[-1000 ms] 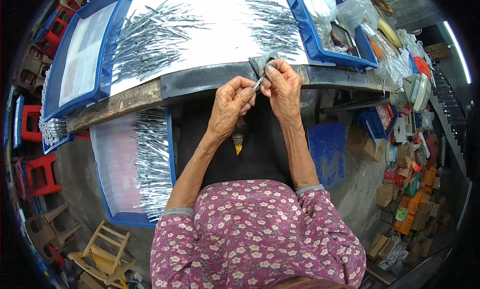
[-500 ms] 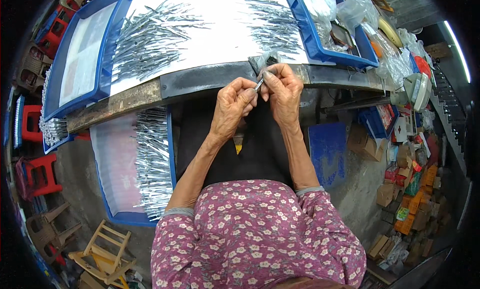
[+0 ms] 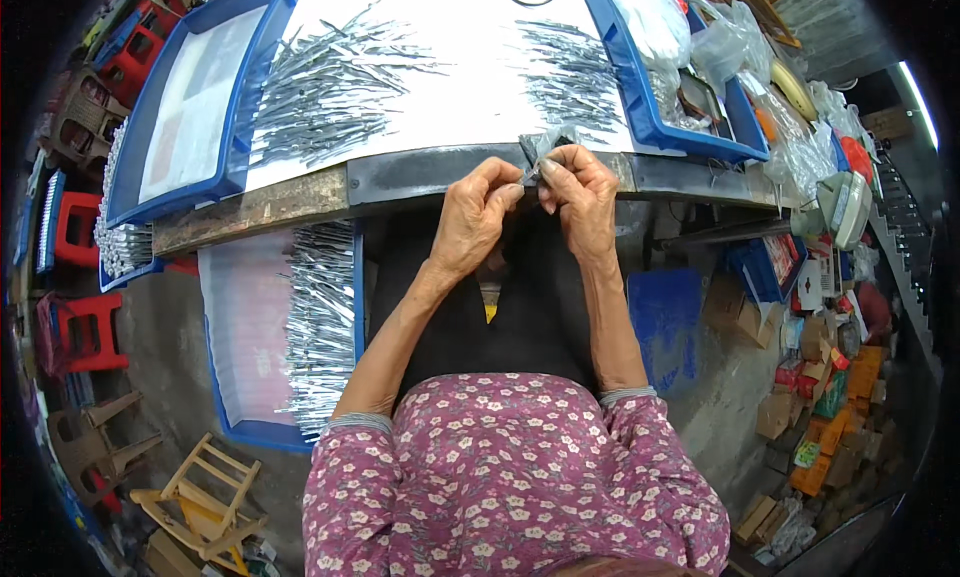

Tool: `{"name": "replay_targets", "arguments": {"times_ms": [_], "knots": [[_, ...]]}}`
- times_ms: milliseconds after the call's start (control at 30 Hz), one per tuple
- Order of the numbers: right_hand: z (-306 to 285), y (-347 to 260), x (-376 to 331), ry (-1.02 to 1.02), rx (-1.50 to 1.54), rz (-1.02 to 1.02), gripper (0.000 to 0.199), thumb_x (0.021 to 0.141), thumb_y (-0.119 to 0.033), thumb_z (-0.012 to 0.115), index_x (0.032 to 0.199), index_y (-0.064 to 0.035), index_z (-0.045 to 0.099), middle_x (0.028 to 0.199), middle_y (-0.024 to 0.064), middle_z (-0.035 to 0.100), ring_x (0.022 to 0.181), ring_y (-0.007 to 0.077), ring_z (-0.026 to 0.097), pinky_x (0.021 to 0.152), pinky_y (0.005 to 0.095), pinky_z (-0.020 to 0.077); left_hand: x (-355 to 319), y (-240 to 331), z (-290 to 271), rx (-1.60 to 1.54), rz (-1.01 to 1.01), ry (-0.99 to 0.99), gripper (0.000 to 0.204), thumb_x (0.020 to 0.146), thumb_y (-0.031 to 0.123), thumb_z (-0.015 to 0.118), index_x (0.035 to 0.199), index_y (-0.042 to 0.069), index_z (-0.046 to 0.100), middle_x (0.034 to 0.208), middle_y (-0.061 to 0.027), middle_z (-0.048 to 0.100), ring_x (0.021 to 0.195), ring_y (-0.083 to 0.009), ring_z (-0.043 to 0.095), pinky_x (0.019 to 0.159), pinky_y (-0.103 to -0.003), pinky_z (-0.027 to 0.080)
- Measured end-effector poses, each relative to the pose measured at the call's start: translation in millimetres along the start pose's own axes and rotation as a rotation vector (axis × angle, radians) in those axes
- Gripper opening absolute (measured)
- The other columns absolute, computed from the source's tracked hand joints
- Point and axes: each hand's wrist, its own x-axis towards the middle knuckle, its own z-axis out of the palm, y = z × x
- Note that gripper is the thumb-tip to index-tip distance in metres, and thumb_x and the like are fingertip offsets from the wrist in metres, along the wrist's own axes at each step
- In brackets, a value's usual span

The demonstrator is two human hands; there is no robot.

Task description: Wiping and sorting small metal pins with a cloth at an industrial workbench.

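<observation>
Hands point(image 3: 530, 202) pinch small metal piece point(image 3: 532, 175) together.

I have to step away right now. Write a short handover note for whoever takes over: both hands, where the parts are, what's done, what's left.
Left hand and right hand meet at the table edge, pinching one thin metal piece by a small grey pouch.
Loose metal pieces: left pile and right pile on the white tabletop.
Done, by the look of it: a neat row of pieces in the low blue tray.
Left: both tabletop piles.
</observation>
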Motion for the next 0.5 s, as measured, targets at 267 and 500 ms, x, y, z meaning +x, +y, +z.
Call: {"name": "replay_targets", "arguments": {"times_ms": [267, 500], "knots": [[-21, -6, 21, 0.133, -0.387, -0.142, 0.009, 0.083, -0.008, 0.054, 0.079, 0.0003, 0.055, 0.063, -0.0002, 0.052, 0.052, 0.0039, 0.045, 0.045, 0.0178, 0.0342, 68, -8, -33, 0.579, 0.246, 0.104, 0.009, 0.076, 0.004, 0.055, 0.084, 0.001, 0.056, 0.076, -0.0144, 0.059, 0.069, -0.0290, 0.058, 0.062, -0.033, 0.044], [-34, 1, 32, 0.095, -0.965, -0.340, 0.009, 0.076, -0.005, 0.056, 0.082, 0.0020, 0.057, 0.071, 0.0123, 0.056, 0.065, 0.0244, 0.055, 0.058, 0.0337, 0.0438, 98, -40, -36, 0.917, 0.354, 0.029, 0.005, 0.073, 0.005, 0.059, 0.078, 0.004, 0.058, 0.074, -0.0124, 0.053, 0.078, -0.0298, 0.052, 0.071, -0.038, 0.041]]}}
